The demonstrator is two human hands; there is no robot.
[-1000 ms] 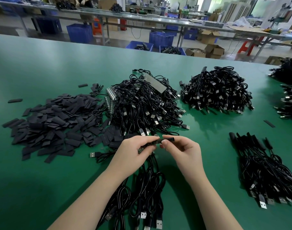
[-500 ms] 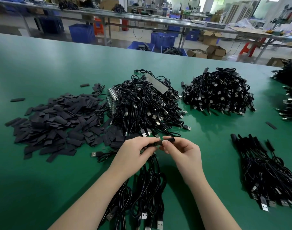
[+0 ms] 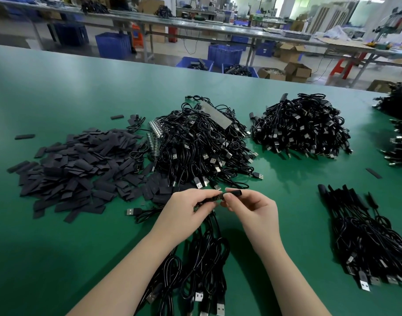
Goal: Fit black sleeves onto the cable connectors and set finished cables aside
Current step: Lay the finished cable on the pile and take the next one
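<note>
My left hand [image 3: 186,210] grips the connector end of a black cable [image 3: 216,198], whose small circuit board pokes out toward the right. My right hand [image 3: 252,207] pinches a black sleeve [image 3: 235,192] between thumb and fingers, its left end at the connector tip. Several more cables [image 3: 200,265] hang from under my left hand toward the table's near edge. A heap of flat black sleeves [image 3: 74,169] lies at the left. A row of sleeved cables [image 3: 364,233] lies at the right.
Two big heaps of coiled USB cables sit behind my hands, one in the middle [image 3: 200,147] and one further right [image 3: 302,128]. More cable heaps [image 3: 398,124] are at the far right edge. The green table [image 3: 58,258] stretches to the left front.
Both hands stay nearly in place. The sleeve in my right hand has shifted slightly against the connector tip; the camera has tilted a little.
</note>
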